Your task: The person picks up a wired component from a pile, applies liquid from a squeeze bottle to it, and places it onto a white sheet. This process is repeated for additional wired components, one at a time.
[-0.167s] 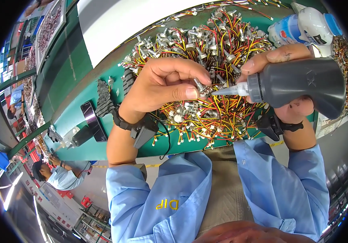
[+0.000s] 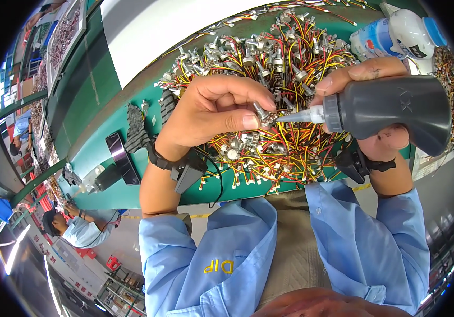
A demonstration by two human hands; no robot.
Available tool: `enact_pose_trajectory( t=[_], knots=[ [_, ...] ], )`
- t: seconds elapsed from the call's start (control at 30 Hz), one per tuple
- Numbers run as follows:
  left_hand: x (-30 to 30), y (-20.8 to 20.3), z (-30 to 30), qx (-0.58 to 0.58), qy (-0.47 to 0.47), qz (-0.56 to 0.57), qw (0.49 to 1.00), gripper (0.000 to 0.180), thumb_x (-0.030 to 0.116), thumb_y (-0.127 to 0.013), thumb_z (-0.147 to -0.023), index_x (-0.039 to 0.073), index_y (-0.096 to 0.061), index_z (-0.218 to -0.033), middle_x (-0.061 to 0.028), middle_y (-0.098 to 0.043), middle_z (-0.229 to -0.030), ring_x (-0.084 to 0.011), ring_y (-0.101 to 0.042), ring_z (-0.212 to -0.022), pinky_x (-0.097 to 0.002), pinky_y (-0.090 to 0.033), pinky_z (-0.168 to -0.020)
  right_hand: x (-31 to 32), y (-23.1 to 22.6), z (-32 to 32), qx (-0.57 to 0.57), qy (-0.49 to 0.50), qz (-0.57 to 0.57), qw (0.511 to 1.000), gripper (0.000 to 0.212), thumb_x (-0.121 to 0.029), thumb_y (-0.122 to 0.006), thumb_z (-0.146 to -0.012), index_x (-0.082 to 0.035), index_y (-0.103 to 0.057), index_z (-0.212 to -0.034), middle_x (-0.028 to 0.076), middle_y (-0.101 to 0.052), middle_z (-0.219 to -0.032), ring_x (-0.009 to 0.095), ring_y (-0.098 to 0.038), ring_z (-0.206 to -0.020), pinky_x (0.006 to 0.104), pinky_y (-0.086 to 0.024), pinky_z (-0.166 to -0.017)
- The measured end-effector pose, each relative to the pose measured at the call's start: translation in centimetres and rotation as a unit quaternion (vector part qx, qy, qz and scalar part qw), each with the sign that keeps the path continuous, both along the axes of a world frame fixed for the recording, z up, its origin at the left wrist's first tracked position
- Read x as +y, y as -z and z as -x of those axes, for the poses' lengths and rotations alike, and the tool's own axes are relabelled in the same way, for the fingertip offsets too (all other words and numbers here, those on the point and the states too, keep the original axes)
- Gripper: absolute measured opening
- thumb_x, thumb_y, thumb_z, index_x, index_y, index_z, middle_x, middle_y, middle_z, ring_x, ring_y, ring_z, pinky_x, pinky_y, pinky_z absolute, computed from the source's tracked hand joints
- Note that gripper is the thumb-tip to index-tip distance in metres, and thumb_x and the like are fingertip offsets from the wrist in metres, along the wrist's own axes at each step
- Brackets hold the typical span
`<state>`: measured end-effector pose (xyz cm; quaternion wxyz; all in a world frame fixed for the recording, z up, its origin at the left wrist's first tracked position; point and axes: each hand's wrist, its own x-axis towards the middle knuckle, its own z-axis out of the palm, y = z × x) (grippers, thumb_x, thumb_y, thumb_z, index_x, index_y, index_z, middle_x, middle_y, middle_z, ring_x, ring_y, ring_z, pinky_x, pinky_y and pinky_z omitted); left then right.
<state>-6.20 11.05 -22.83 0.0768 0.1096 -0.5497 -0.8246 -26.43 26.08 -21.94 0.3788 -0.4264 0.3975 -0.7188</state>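
From where I stand, the left hand [image 2: 205, 113] pinches a small metal part [image 2: 262, 113] between thumb and forefinger, over the near-left side of a heap [image 2: 295, 150] of similar ones, while the right hand [image 2: 367, 73] is wrapped around a dark grey bottle [image 2: 396, 108], tipped on its side. Its pale, tapering nozzle [image 2: 296, 117] points left, its tip right at the part; whether they touch, I can't tell. The part looks light, hard and a little slick, with a stiff round shaft, so I'd hold it by the metal and spare the wires, which probably tug loose easily. The bottle looks like soft, matte plastic, likely to give when squeezed; its broad, waisted body seems the place to grip, not the slim nozzle. The heap mixes dull silvery cylinders with springy red, yellow and black wires ending in little white plugs, spread over the smooth green surface [image 2: 213, 196].
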Motion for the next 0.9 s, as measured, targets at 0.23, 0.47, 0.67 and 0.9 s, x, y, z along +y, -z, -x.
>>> enact_pose_trajectory(
  t=[0.23, 0.47, 0.67, 0.9],
  knots=[
    [-0.4, 0.1, -0.1, 0.018, 0.028, 0.008, 0.999, 0.024, -0.004, -0.063, -0.081, -0.003, -0.061, -0.105, -0.0091, -0.063, -0.104, -0.0110, -0.061, -0.088, -0.0211, -0.050, -0.072, 0.1, -0.3, -0.1, 0.006, 0.026, -0.018, 0.999, 0.076, -0.060, -0.066, -0.072, -0.001, -0.041, -0.113, 0.028, -0.058, -0.099, 0.034, -0.064, -0.079, 0.0352, -0.057, -0.059],
    [-0.2, 0.3, 0.0, 0.036, 0.018, 0.009, 0.999, 0.024, -0.004, -0.062, -0.082, -0.003, -0.061, -0.106, -0.0088, -0.063, -0.103, -0.0101, -0.061, -0.088, -0.0215, -0.050, -0.071, 0.0, -0.1, -0.1, 0.020, 0.022, -0.014, 0.999, 0.076, -0.062, -0.064, -0.073, -0.001, -0.041, -0.113, 0.027, -0.058, -0.099, 0.033, -0.064, -0.077, 0.0354, -0.057, -0.061],
    [-0.3, -0.5, -0.5, 0.018, 0.012, -0.021, 1.000, 0.023, 0.001, -0.066, -0.080, -0.002, -0.061, -0.103, -0.0113, -0.063, -0.102, -0.0153, -0.061, -0.087, -0.0251, -0.050, -0.074, 0.4, -1.5, 1.0, -0.036, 0.024, 0.005, 0.999, 0.074, -0.059, -0.065, -0.074, -0.002, -0.040, -0.114, 0.026, -0.059, -0.098, 0.032, -0.064, -0.079, 0.0370, -0.057, -0.063],
    [-3.0, -3.3, -0.4, 0.094, -0.029, -0.101, 0.990, 0.026, 0.007, -0.070, -0.077, -0.002, -0.060, -0.099, -0.0126, -0.060, -0.095, -0.0224, -0.060, -0.090, -0.0299, -0.049, -0.079, 0.7, -3.0, 4.3, -0.018, -0.076, 0.202, 0.976, 0.074, -0.050, -0.071, -0.074, -0.005, -0.039, -0.123, 0.022, -0.051, -0.118, 0.030, -0.064, -0.079, 0.0404, -0.054, -0.073]
  ],
)
